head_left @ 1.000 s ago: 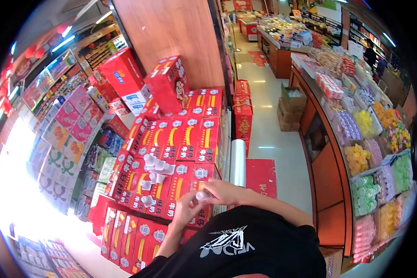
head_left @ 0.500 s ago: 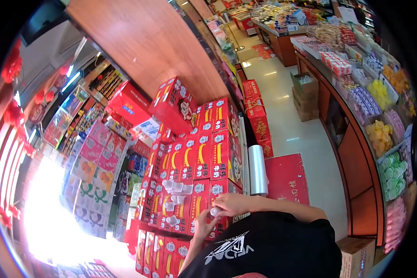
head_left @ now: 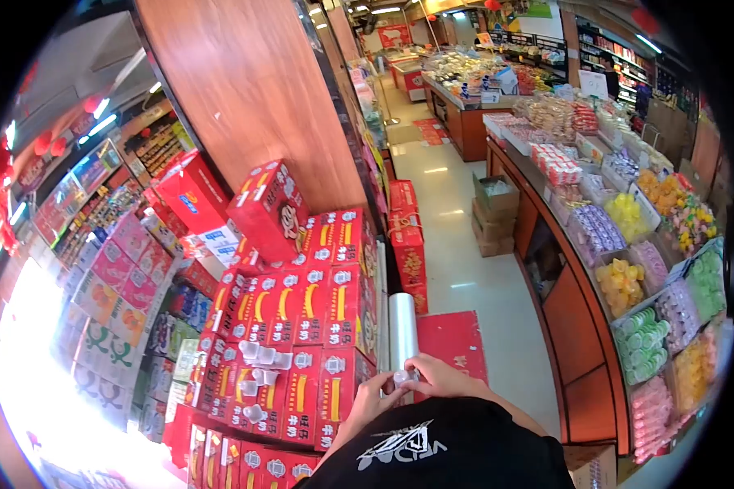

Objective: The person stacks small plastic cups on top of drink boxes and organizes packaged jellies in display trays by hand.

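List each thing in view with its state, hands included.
Left hand: holding small pale item
Right hand: holding it too
Pale plastic pieces: loose on red cartons
Red cartons: stacked
Plastic roll: wound
Aisle cardboard box: open-topped
Ceiling light: lit

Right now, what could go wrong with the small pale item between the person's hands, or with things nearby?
The small pale item sits at the fingertips of the left hand and right hand, so it might slip. The small cups lie atop red cartons; a stray hand could knock them.
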A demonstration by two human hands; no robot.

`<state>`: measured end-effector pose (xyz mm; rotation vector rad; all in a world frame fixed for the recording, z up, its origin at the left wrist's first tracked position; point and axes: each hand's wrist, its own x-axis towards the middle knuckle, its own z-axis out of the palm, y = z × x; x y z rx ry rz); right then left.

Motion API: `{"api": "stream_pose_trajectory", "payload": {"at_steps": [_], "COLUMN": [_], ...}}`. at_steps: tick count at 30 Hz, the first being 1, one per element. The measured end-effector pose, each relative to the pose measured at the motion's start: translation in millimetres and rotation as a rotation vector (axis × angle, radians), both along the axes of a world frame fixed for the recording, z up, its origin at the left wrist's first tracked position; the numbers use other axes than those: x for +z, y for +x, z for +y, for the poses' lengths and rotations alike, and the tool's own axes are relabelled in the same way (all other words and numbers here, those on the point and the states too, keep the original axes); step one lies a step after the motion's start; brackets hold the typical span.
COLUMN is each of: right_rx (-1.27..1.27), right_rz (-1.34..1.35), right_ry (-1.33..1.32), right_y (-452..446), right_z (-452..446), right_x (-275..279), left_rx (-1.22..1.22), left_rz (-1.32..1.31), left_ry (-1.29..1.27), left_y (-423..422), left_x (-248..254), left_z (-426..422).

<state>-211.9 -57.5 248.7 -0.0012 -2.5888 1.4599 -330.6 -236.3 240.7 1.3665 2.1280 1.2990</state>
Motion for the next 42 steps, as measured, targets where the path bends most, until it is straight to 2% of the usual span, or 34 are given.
{"api": "stream_pose_trajectory", "payload": {"at_steps": [2,3,6,11,22,30,36,42], "right_rx": [-0.005,0.017,-0.015,-0.067,-0.173,-0.271,-0.31,-0.265], "right_rz": [0.094,-0.084,0.015,0.021,0.217,0.238,0.206,0.196], "right_ry": [0.044,0.032,0.045,0.084,-0.029,-0.125,-0.155,-0.119], "right_y": [4,8,9,20,32,41,45,49], "right_z": [5,2,1,-9,-26,-38,-42,-37], "right_x": [-10,14,-4,-14,-36,-35,-29,-44], "left_rx": [-0.012,-0.031,-0.032,-0.14,-0.19,-0.217,-0.237,-0.27], "left_rz": [0.004,0.026,0.009,-0.043,-0.014,0.075,0.167,0.017], "left_ry": [0.012,0.026,0.026,-0.008,0.021,0.15,0.111,0.032], "left_y": [1,-2,1,0,9,10,9,12], "left_x": [-5,-4,-3,-2,4,-6,-3,2], "left_z": [2,4,2,0,-5,-1,-3,-10]}}
